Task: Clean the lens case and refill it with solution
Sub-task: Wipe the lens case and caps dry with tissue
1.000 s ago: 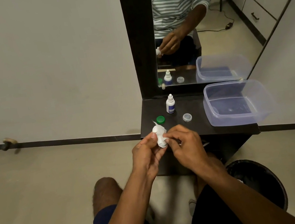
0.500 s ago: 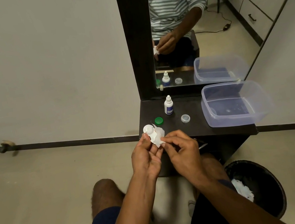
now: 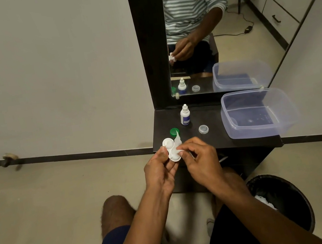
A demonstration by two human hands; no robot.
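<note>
A: Why is the bin (image 3: 284, 203) on the floor just right of the knees?

B: Likely so used wipes drop straight in; something white already lies inside.

A: And the hands?

B: Above the shelf's (image 3: 218, 140) front edge, the left hand (image 3: 159, 171) pinches the white lens case (image 3: 170, 149), wells up and open. The right hand (image 3: 201, 158) grips a scrap of tissue (image 3: 177, 143) pressed into one well, probably drying it.

A: The caps?

B: On the shelf beyond the case: green cap (image 3: 174, 132) nearest, clear cap (image 3: 203, 129) to its right, parked within reach.

A: The solution?

B: The small bottle (image 3: 185, 115) stands upright behind the caps, near the mirror (image 3: 214, 27), unused yet. A clear tub (image 3: 283, 122) sits at the shelf's right end.
</note>
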